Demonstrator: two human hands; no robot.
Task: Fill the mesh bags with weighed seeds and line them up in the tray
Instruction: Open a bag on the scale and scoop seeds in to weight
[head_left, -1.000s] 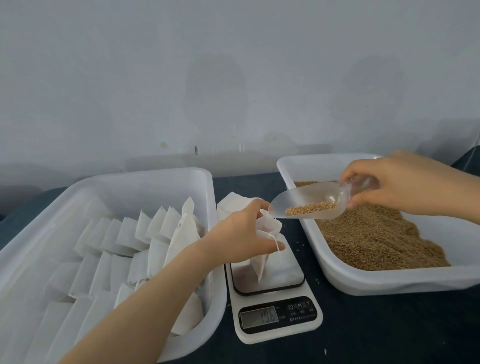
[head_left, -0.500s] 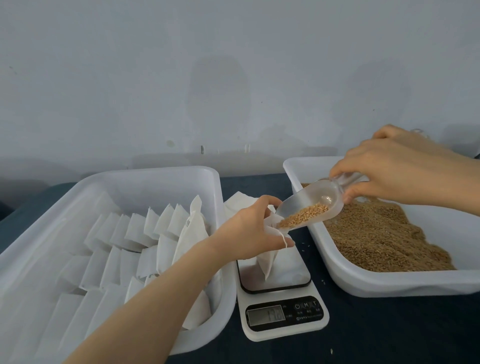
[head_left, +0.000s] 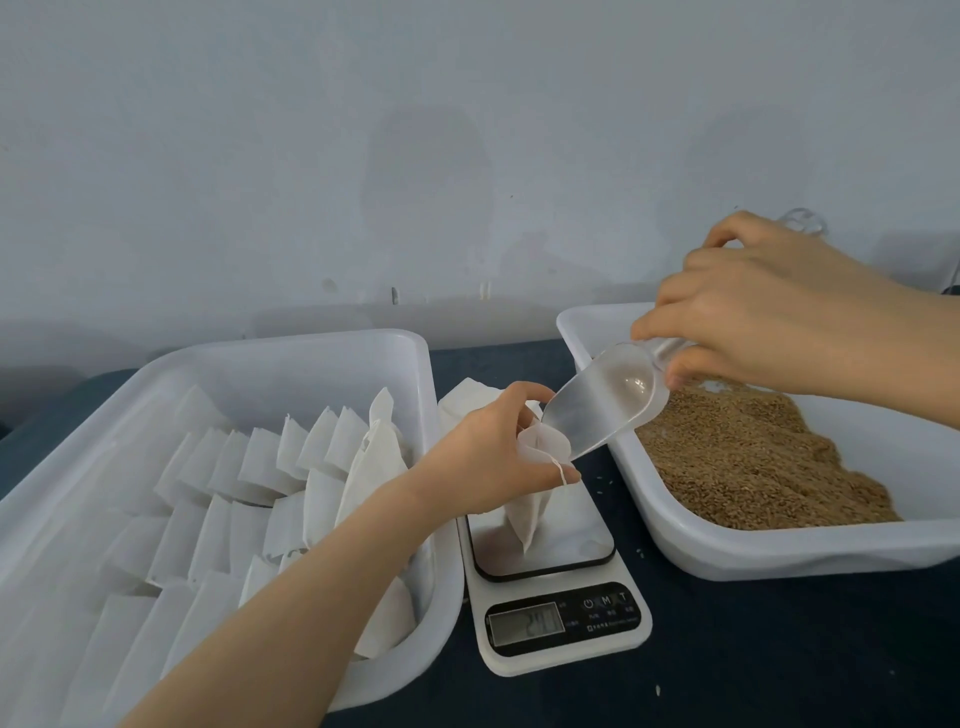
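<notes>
Our left hand (head_left: 485, 460) pinches the mesh bag (head_left: 527, 514) open at its rim. Our right hand (head_left: 769, 317) grips the scoop (head_left: 608, 408), tipped into it. The bag stands on the scale (head_left: 587, 551) toward the front edge of the table (head_left: 779, 649). It is probably light and floppy, so we hold the rim.

Left hand (head_left: 483, 452) reaches in from lower left, fingers curled, pinching mesh bag (head_left: 530, 514) mouth. Right hand (head_left: 753, 312) raised, wrist tipped down, gripping scoop (head_left: 608, 410) handle; thumb apparently underneath.

Single head-worn wide-angle view, facing forward and down, close over the scale (head_left: 563, 618), wall (head_left: 467, 130) behind.
</notes>
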